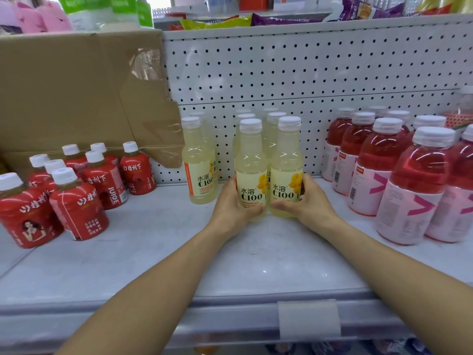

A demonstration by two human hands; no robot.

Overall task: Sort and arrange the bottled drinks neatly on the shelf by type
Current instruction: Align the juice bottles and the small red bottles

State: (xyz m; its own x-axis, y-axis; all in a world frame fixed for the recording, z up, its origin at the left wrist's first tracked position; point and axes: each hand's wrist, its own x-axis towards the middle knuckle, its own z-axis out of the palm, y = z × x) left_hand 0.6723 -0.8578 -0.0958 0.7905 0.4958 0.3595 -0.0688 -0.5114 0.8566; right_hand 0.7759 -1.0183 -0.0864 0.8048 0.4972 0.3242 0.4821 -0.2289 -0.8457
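Head view: the left hand point(234, 203) grasps one C100 lemon bottle point(250, 170) and the right hand point(307, 201) grasps a second C100 lemon bottle point(286, 162). The two stand touching at frame centre on the shelf point(230, 265). Red juice bottles point(76, 198) at left and pink drinks point(409, 185) at right look grouped, though a stray C100 bottle point(198, 160) left of centre seemingly still needs to join its row.

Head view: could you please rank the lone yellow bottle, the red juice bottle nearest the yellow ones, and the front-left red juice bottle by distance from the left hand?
1. The lone yellow bottle, just left of the left hand.
2. The nearest red juice bottle, farther left, towards the back.
3. The front-left red juice bottle, at the frame's left edge.
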